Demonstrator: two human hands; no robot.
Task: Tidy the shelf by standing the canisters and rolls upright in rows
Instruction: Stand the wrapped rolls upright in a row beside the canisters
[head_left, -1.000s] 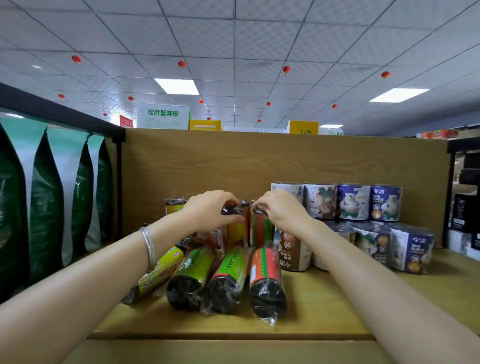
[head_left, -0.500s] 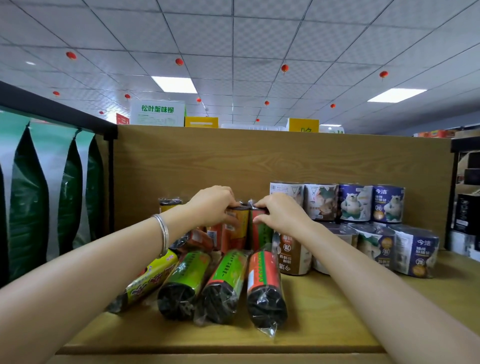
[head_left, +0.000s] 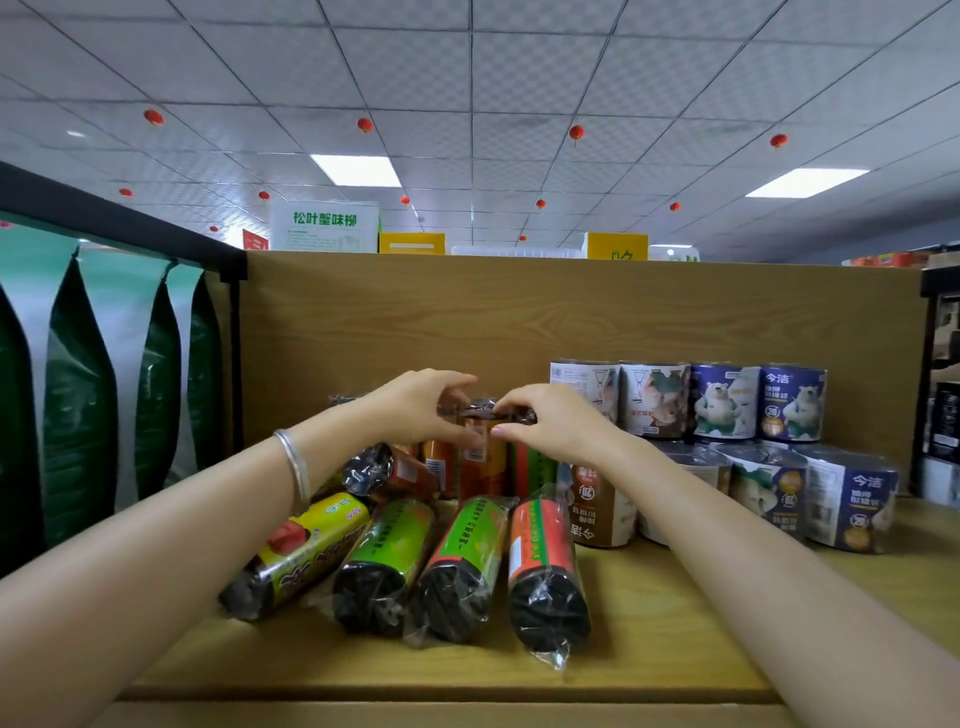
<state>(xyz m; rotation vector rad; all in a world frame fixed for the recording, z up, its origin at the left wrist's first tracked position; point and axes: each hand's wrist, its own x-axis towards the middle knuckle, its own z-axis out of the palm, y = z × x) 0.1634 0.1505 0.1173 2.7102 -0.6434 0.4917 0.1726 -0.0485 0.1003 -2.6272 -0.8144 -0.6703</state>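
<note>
Both hands meet at the top of an upright orange roll (head_left: 480, 457) near the shelf's back. My left hand (head_left: 415, 408) grips its wrapped top from the left, and my right hand (head_left: 550, 421) pinches it from the right. Beside it stands a red-and-green roll (head_left: 530, 467), partly hidden by my right wrist. Several wrapped black rolls lie flat in front: a yellow one (head_left: 301, 556), two green ones (head_left: 387, 561) (head_left: 462, 566) and a red one (head_left: 543, 566). Another roll (head_left: 384, 470) leans tilted behind them.
Paper canisters with bear prints (head_left: 722, 402) stand in a row at the back right, with more (head_left: 847, 499) in front, and a brown one (head_left: 597, 504) by my right forearm. The wooden shelf (head_left: 675, 623) ends at a back panel. Green bags (head_left: 78, 395) hang at left.
Both hands stay at the top of the upright rolls; they have drawn closer together over the orange roll. The view has shifted slightly.
</note>
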